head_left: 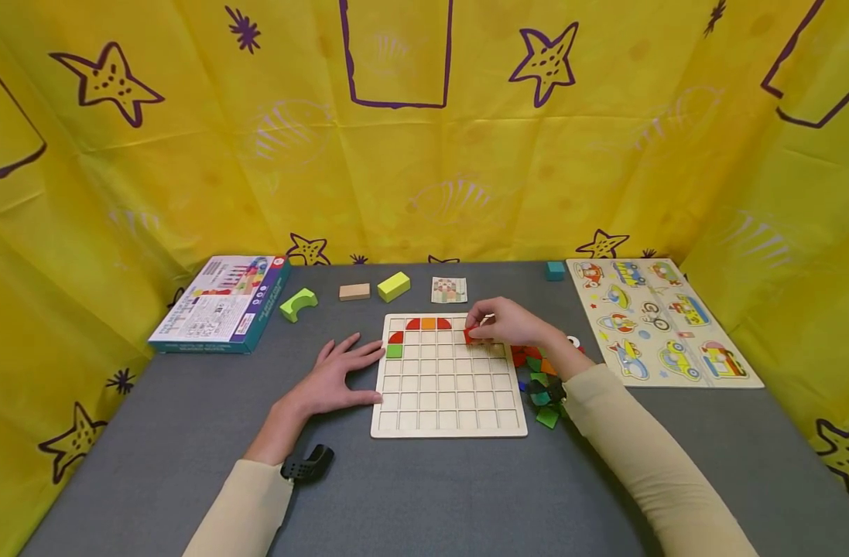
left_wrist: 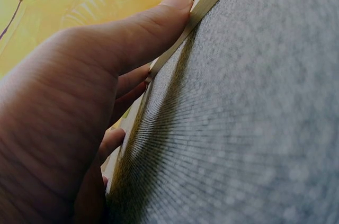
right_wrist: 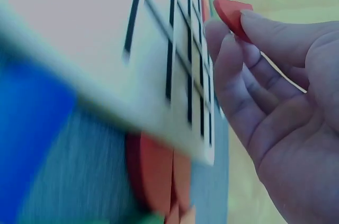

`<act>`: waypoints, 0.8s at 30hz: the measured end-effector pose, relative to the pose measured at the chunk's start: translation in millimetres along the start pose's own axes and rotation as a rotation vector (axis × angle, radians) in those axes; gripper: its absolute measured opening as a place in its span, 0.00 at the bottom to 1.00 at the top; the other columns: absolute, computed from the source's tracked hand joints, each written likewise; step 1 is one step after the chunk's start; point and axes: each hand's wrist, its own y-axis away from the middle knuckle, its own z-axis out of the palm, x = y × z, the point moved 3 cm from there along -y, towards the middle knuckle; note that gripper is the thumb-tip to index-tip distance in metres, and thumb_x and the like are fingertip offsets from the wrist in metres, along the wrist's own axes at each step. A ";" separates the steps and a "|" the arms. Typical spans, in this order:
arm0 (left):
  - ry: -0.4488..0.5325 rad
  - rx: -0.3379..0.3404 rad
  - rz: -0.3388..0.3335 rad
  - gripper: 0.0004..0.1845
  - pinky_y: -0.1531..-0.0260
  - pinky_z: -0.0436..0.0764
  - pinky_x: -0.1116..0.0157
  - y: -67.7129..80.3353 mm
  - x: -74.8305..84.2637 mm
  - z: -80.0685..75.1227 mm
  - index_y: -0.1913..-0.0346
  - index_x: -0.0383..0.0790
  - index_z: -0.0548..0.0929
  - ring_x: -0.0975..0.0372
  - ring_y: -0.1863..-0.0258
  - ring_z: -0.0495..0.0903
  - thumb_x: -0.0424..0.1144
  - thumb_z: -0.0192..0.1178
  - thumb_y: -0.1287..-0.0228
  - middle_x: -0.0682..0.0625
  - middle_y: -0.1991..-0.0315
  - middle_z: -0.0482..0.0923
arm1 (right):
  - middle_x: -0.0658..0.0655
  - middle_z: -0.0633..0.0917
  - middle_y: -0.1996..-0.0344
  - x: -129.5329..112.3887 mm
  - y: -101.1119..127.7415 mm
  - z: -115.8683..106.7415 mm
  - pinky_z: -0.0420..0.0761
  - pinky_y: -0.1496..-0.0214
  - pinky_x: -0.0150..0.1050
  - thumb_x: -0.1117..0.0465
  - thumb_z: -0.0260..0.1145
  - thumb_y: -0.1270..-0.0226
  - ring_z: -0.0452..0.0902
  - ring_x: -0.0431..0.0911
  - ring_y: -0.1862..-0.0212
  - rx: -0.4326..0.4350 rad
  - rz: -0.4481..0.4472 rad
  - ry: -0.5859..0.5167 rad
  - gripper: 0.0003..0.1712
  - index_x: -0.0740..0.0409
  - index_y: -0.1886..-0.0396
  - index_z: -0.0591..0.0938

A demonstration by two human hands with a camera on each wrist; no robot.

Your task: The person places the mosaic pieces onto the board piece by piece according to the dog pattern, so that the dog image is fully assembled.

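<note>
**Red piece pinched over the grid's top rows**

We see the right hand (head_left: 511, 323) over the upper right part of the wooden grid board (head_left: 448, 422), thumb and fingertips pinching a small red piece (head_left: 470, 334) just above the cells of the second row. The right wrist view confirms it: the red piece (right_wrist: 232, 16) sits between thumb and forefinger, close to the board's slots. Whether it touches the board, we cannot tell.

The left hand (head_left: 340, 375) lies flat on the grey table (head_left: 431, 495), fingers spread and relaxed, fingertips and thumb against the board's left edge. From the left wrist, the thumb (left_wrist: 153, 25) presses right along that wooden rim.

Already seated in the board: red and orange pieces in the top row (head_left: 428, 323), and a red quarter with a green square (head_left: 394, 351) below it in the left column.

Around the work, a heap of loose coloured pieces (head_left: 542, 383) lies just right of the board, partly hidden under the right forearm. Behind the board sit a pattern card (head_left: 449, 290), a yellow-green block (head_left: 393, 286), a tan block (head_left: 354, 292) and a green arch block (head_left: 298, 304). A box (head_left: 222, 303) lies far left, a vehicle puzzle (head_left: 657, 321) far right, and a small teal cube (head_left: 554, 270) beside it.
</note>
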 end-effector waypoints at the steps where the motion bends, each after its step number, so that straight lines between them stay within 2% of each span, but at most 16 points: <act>1: 0.003 0.000 0.001 0.45 0.32 0.35 0.33 -0.1 -0.2 0.1 0.26 0.44 0.71 0.40 0.23 0.46 0.63 0.70 0.42 0.50 0.24 0.63 | 0.53 0.83 0.65 -2.7 -2.2 2.6 0.77 0.62 0.40 0.64 0.69 0.30 0.76 0.49 0.65 -0.007 -0.010 -0.004 0.04 0.59 0.59 0.83; 6: 0.010 0.002 0.004 0.45 0.32 0.35 0.33 -0.3 -0.8 0.6 0.26 0.44 0.71 0.41 0.23 0.46 0.63 0.70 0.42 0.50 0.24 0.63 | 0.53 0.84 0.64 -18.6 -12.2 15.0 0.78 0.60 0.40 0.65 0.69 0.30 0.77 0.49 0.61 -0.046 -0.067 -0.027 0.03 0.60 0.60 0.84; 11: 0.014 0.003 0.000 0.45 0.32 0.35 0.33 0.5 -1.3 0.3 0.26 0.44 0.71 0.41 0.23 0.46 0.63 0.70 0.43 0.50 0.24 0.63 | 0.52 0.83 0.66 -32.6 -21.8 29.5 0.78 0.58 0.38 0.66 0.69 0.31 0.77 0.48 0.61 -0.077 -0.088 -0.055 0.02 0.61 0.61 0.84; 20: 0.015 -0.011 -0.021 0.46 0.31 0.33 0.36 0.1 -2.5 0.2 0.25 0.47 0.70 0.43 0.22 0.45 0.64 0.70 0.43 0.52 0.24 0.62 | 0.50 0.83 0.68 -58.4 -36.9 61.4 0.77 0.63 0.35 0.66 0.68 0.31 0.78 0.44 0.64 -0.136 -0.152 -0.020 0.02 0.60 0.61 0.85; 24: 0.021 -0.003 -0.015 0.46 0.32 0.34 0.34 0.0 -1.7 0.5 0.26 0.46 0.71 0.42 0.22 0.46 0.64 0.70 0.43 0.50 0.24 0.63 | 0.50 0.83 0.67 -66.2 -42.9 74.5 0.77 0.61 0.33 0.66 0.69 0.31 0.77 0.42 0.64 -0.156 -0.153 0.006 0.02 0.59 0.61 0.85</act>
